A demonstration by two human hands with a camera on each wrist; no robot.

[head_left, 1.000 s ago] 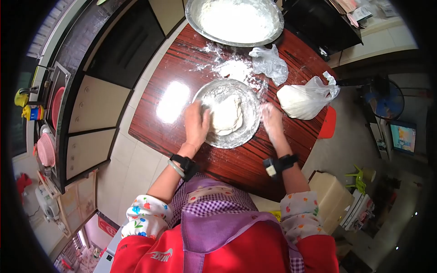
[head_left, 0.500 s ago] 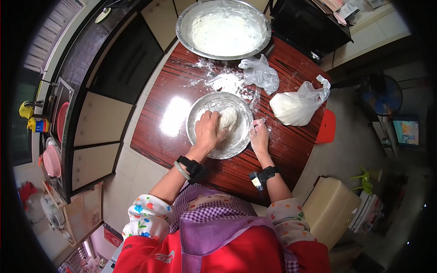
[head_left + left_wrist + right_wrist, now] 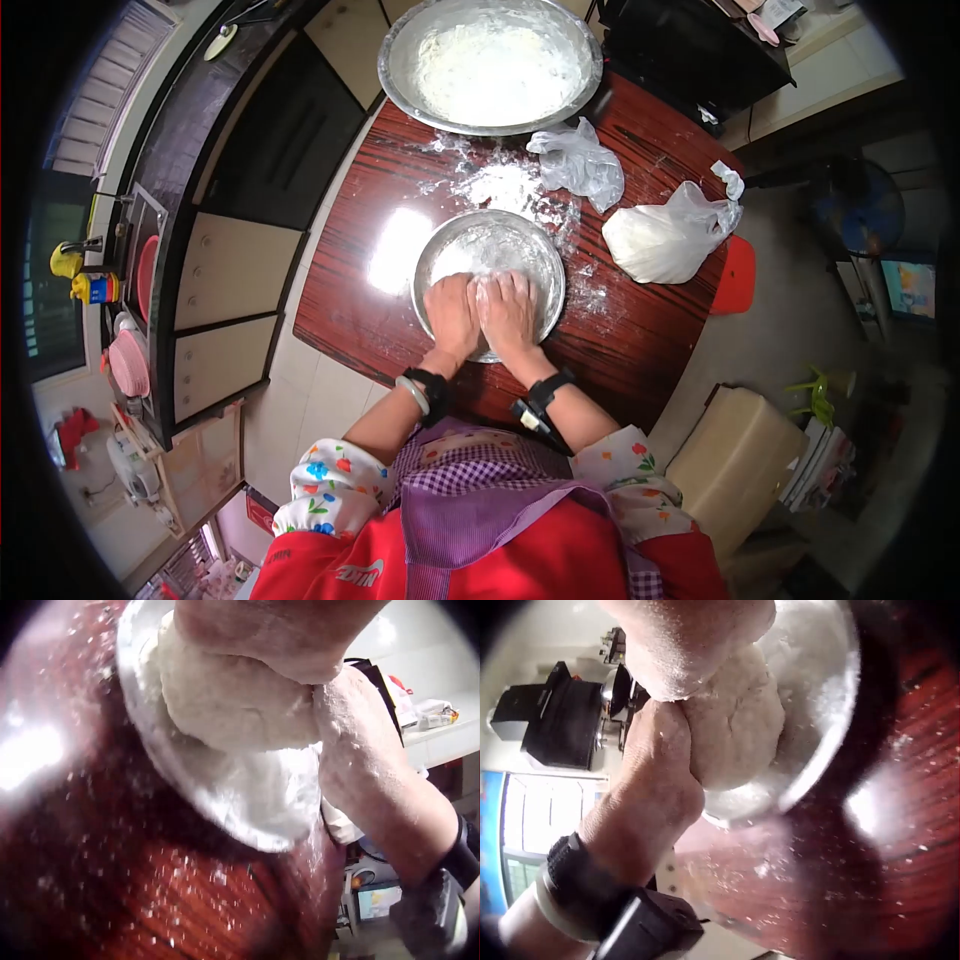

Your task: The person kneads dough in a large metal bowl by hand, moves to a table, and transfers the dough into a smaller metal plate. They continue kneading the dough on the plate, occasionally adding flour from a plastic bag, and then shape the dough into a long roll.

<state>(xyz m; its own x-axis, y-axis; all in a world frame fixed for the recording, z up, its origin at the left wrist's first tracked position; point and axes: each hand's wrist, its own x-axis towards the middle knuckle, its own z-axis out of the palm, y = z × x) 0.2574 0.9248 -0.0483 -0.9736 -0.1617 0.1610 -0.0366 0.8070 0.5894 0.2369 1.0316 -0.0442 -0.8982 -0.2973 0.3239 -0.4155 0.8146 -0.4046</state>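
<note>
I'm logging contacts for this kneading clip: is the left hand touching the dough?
Touching. The left wrist view shows it plainly: the underside of the left hand meets the top of the dough, with no gap between.

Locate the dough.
Both wrist views show the dough in the smaller bowl, under the left hand and right hand; in the head view, that bowl is left of the filled bag.

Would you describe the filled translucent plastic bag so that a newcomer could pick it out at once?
On the dark red wood-grain table, go to the edge beside the bright red object. There sits the bag, bulging with white contents, its top gathered. The crumpled translucent bag near it shows no such filling.
</note>
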